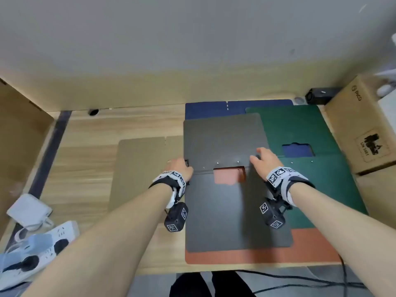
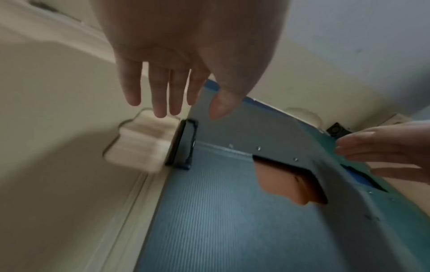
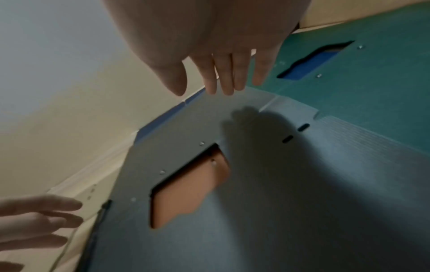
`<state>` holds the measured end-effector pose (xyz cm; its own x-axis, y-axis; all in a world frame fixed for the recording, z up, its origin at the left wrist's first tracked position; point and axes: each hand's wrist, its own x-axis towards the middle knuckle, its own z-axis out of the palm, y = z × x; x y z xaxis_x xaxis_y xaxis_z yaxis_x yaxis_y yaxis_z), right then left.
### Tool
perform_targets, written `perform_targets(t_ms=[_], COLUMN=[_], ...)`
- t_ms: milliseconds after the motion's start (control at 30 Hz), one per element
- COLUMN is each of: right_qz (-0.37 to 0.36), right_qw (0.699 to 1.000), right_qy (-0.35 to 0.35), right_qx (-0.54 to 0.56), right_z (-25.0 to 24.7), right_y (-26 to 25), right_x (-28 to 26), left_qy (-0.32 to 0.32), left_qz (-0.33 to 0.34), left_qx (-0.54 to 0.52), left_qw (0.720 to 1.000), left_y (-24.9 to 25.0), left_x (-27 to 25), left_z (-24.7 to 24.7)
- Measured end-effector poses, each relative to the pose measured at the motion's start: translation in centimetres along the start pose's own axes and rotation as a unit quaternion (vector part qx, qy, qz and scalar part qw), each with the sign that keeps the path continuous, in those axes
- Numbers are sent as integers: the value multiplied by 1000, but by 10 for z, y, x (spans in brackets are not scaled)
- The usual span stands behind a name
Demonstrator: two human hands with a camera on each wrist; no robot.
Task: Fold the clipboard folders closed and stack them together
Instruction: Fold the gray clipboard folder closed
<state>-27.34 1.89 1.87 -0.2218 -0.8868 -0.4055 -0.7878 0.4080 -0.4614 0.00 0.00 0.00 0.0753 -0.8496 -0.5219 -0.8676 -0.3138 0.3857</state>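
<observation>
You have five folders on the wooden table point(image 1: 90, 159): a grey folder point(image 1: 231, 202) on top, lying open over an orange folder point(image 1: 257, 254), with a green folder point(image 1: 317, 133), a blue folder point(image 1: 205, 110) and a tan folder point(image 1: 137, 168) around them. Your left hand point(image 1: 181, 171) and right hand point(image 1: 264, 160) flank its fold, fingers straight and relaxed, apparently gripping nothing. One cardboard box point(image 1: 360, 125) stands right.

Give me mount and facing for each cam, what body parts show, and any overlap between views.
Head: worn on the head, looks forward and down at the grey folder on the desk; both forearms, left hand, right hand.
Left wrist: looks along open left fingers at the folder's left edge.
Right wrist: looks along open right fingers.
Shared: both wrist views show the orange cutout.
</observation>
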Motion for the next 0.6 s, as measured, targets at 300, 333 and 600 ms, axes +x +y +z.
perform_targets(t_ms=[300, 333, 600], right_qz=[29, 33, 80], right_qw=[996, 996, 994], right_qy=[73, 72, 47], right_qx=[-42, -44, -66], right_z=[7, 6, 3], right_y=[34, 33, 27], right_x=[28, 30, 45], left_qy=[45, 33, 11], left_qz=[-52, -58, -20], left_qx=[74, 77, 145], left_qw=[995, 995, 989], left_y=[-15, -16, -14], left_x=[21, 21, 25], left_z=[28, 29, 27])
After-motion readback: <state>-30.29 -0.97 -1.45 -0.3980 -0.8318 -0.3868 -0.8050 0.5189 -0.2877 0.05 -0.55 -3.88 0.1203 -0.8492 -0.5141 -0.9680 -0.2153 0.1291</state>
